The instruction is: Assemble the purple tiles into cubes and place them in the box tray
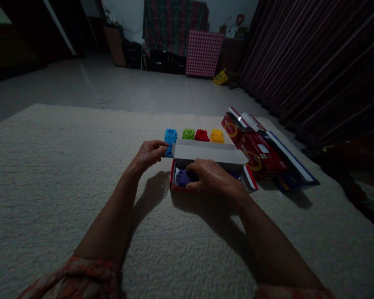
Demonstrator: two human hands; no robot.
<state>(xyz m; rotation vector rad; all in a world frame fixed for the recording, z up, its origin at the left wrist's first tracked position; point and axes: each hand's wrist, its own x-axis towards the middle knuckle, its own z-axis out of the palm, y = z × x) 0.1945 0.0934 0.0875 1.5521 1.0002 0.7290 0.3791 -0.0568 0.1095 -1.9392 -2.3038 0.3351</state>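
Observation:
My right hand [210, 176] reaches into a long, low cardboard box [202, 192], its fingers closed round a purple bumpy block [183, 177]. More purple shows at the box's right end; my palm covers the middle. The box's white lid flap [205, 151] stands raised at the back. Beside that flap's left edge is my left hand [149, 154], fingers bent together with the thumb close. Its fingertips overlap the blue bumpy blocks [171, 136]; what they pinch, if anything, I cannot make out. Behind the flap are green [188, 133], red [202, 135] and yellow [217, 135] bumpy blocks, partly hidden.
Red cardboard boxes [260, 153] lie on the right, with a blue-edged open box [294, 160] beside them. Everything rests on a pale textured mat [65, 174]. Beyond are a tiled floor [162, 89], a yellow object [220, 77] and a dark curtain [299, 54].

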